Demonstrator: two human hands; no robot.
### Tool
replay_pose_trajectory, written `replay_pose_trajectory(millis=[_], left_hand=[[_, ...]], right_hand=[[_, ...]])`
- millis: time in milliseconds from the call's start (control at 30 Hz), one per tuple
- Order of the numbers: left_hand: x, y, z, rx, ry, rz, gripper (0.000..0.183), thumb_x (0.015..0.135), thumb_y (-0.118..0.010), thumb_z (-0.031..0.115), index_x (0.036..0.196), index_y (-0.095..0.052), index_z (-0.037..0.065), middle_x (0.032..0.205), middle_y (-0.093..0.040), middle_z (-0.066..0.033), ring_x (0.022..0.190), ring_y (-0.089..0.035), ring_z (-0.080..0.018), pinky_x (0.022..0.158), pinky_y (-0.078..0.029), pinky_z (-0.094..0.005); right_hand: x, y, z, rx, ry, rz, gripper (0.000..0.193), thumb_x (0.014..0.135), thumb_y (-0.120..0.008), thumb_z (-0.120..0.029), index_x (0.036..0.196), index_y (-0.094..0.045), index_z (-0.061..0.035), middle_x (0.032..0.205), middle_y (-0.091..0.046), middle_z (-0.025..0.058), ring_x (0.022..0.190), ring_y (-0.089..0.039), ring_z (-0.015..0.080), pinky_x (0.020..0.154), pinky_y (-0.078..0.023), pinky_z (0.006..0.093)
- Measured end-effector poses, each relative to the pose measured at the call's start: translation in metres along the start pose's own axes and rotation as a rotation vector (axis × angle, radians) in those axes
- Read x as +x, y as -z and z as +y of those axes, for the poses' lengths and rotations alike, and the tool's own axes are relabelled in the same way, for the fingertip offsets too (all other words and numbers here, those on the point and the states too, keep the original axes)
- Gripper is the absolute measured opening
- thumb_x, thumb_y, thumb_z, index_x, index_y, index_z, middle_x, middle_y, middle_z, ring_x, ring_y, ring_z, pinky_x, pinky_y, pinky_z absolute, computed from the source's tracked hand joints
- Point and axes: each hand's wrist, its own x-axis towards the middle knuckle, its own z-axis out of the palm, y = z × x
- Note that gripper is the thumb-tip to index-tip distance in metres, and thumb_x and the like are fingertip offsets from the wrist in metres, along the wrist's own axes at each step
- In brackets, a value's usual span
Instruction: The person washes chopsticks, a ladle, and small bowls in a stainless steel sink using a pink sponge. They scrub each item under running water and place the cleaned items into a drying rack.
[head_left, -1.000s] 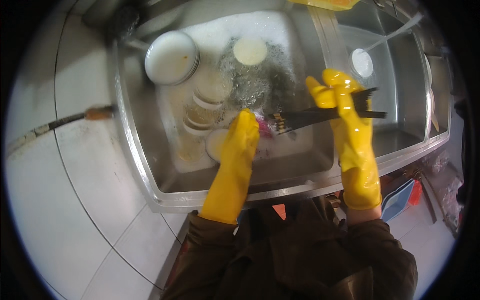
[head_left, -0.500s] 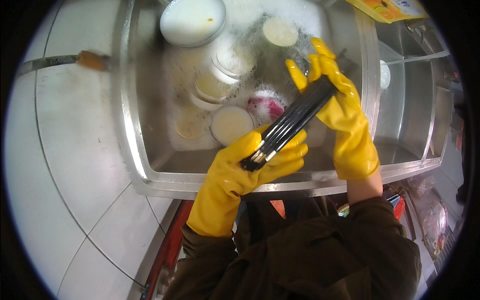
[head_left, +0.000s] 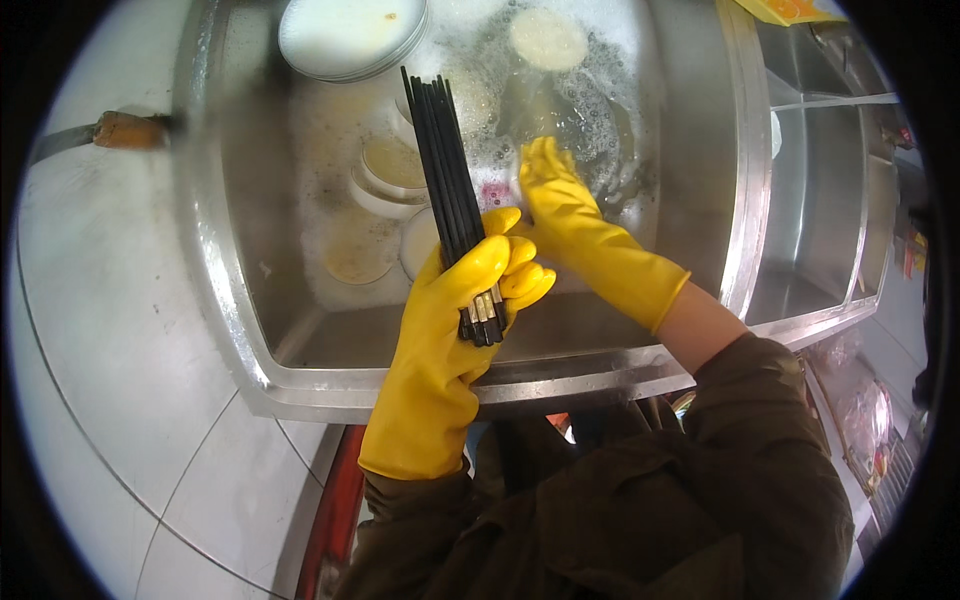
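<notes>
My left hand (head_left: 455, 300), in a yellow rubber glove, grips a bundle of black chopsticks (head_left: 448, 165) near its lower end. The bundle stands almost upright in the picture, its light-banded ends poking out below the fist. My right hand (head_left: 565, 195), gloved the same way, is low over the foamy water with its fingers stretched out close together. Beside its thumb side shows a small pink patch (head_left: 495, 193), mostly covered by suds; what it belongs to is hidden. Nothing can be seen held in the right hand.
Soapy water fills the steel sink (head_left: 300, 385). Stacked white plates (head_left: 350, 35) stand at its far left, with several round dishes (head_left: 360, 245) under the foam and a pale disc (head_left: 548, 40) farther back. A second basin (head_left: 815, 200) adjoins on the right. A wooden-handled tool (head_left: 130, 130) lies left.
My right hand has let go of the chopsticks and moved left and down to the suds by the pink patch. My left hand has turned the bundle more upright.
</notes>
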Motion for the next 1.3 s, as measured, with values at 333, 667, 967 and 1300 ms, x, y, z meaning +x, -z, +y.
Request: replay_pose_trajectory(millis=[333,667,967,1300], left_hand=[[0.003,-0.005,-0.003,0.151,0.044,0.043,0.037,0.096,-0.063,0.002,0.132,-0.055,-0.005,0.100,-0.065,-0.0197,0.092,-0.066,-0.0314,0.092,-0.054,-0.0450],[0.027,0.012,-0.017,0.198,0.200,0.014,0.048,0.093,-0.067,-0.002,0.138,-0.049,-0.002,0.123,-0.066,-0.0280,0.108,-0.070,-0.0400,0.101,-0.058,-0.0520],[0.024,0.000,-0.019,0.085,0.211,0.048,0.040,0.089,-0.056,-0.003,0.127,-0.054,0.007,0.111,-0.065,-0.0160,0.082,-0.066,-0.0223,0.086,-0.061,-0.0411],[0.016,-0.006,-0.003,0.437,0.423,0.096,0.059,0.073,-0.058,-0.010,0.130,-0.048,-0.001,0.091,-0.066,-0.0237,0.058,-0.059,-0.0253,0.067,-0.059,-0.0445]], right_hand=[[-0.004,0.011,0.061,0.676,-0.605,0.391,0.051,0.086,-0.079,-0.028,0.127,-0.064,-0.0018,0.113,-0.074,0.0141,0.104,-0.072,0.0312,0.095,-0.056,0.0405],[-0.007,0.019,0.073,0.808,-0.571,-0.072,0.033,0.099,-0.070,-0.032,0.115,-0.072,-0.0026,0.103,-0.072,0.0081,0.098,-0.065,0.0153,0.089,-0.051,0.0292],[-0.050,0.107,-0.025,0.994,0.284,0.122,0.020,0.092,-0.076,-0.018,0.095,-0.073,0.0016,0.132,-0.067,0.0207,0.123,-0.062,0.0369,0.101,-0.048,0.0447],[0.044,0.046,0.036,0.863,-0.165,0.173,0.033,0.096,-0.065,-0.032,0.108,-0.076,-0.0030,0.128,-0.069,0.0181,0.121,-0.064,0.0351,0.102,-0.050,0.0412]])
